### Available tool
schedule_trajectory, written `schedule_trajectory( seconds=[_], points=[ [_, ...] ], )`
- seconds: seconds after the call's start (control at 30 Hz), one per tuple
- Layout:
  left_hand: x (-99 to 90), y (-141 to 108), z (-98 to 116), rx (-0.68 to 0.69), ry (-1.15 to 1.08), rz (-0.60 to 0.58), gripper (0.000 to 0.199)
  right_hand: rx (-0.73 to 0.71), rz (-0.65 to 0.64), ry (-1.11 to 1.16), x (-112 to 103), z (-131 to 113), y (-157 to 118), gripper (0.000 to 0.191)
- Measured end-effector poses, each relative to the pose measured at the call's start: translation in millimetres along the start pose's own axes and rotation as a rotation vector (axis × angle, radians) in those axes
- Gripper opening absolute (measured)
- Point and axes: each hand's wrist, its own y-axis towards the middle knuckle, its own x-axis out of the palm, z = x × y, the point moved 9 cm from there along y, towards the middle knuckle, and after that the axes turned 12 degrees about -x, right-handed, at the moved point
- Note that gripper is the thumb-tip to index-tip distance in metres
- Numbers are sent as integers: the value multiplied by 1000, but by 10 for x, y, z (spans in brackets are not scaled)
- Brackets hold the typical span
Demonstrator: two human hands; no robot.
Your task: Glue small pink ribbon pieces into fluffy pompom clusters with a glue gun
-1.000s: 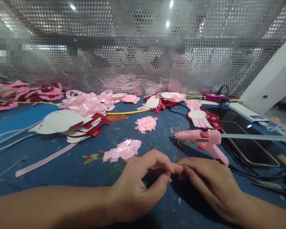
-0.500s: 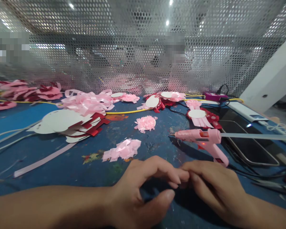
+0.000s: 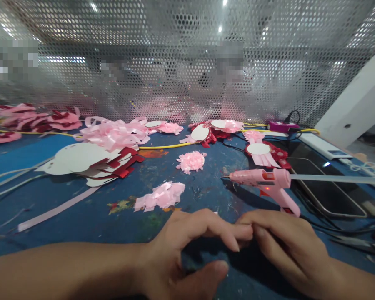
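Near the bottom centre, my left hand (image 3: 190,250) is curved, its thumb apart from its fingers and nothing between them. The fingertips of my right hand (image 3: 287,246) are closed around the tip of a left-hand finger. Just beyond my hands lies a pile of pink ribbon pieces (image 3: 161,196). A round pink ruffled piece (image 3: 191,161) rests farther back. The pink glue gun (image 3: 259,178) lies on its side above my right hand, a small red light on it and a long glue stick in its rear.
On the blue table (image 3: 112,229) are white card shapes (image 3: 81,160) at left, pink ribbon loops (image 3: 115,131) and rosettes (image 3: 200,133) behind. A phone (image 3: 328,187), cables and pliers (image 3: 362,243) lie at right. A perforated metal screen (image 3: 175,58) stands behind.
My left thumb and forefinger have spread wider apart. Both hands have shifted slightly right, still touching at the fingertips. The things on the table have stayed where they were.
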Motion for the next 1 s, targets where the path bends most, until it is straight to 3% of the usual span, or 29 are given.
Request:
schedule_trajectory(
  seconds=[0.27, 0.37, 0.57, 0.7, 1.0],
  points=[
    [-51, 65, -173, -157, -38, 158, 27, 18, -38, -53, 101, 83, -64, 21],
    [-29, 79, -160, -159, -40, 118, 27, 54, -45, -28, 116, 108, -81, 20],
    [-10, 83, 9, -37, 63, 1, 28, 111, -21, 89, 87, 149, -53, 17],
    [11, 83, 31, -2, 101, -59, 19, 104, -15, 136, 81, 149, -10, 19],
    [135, 37, 95, 143, 208, -160, 24, 154, -15, 280, 149, 212, -72, 20]
  ],
)
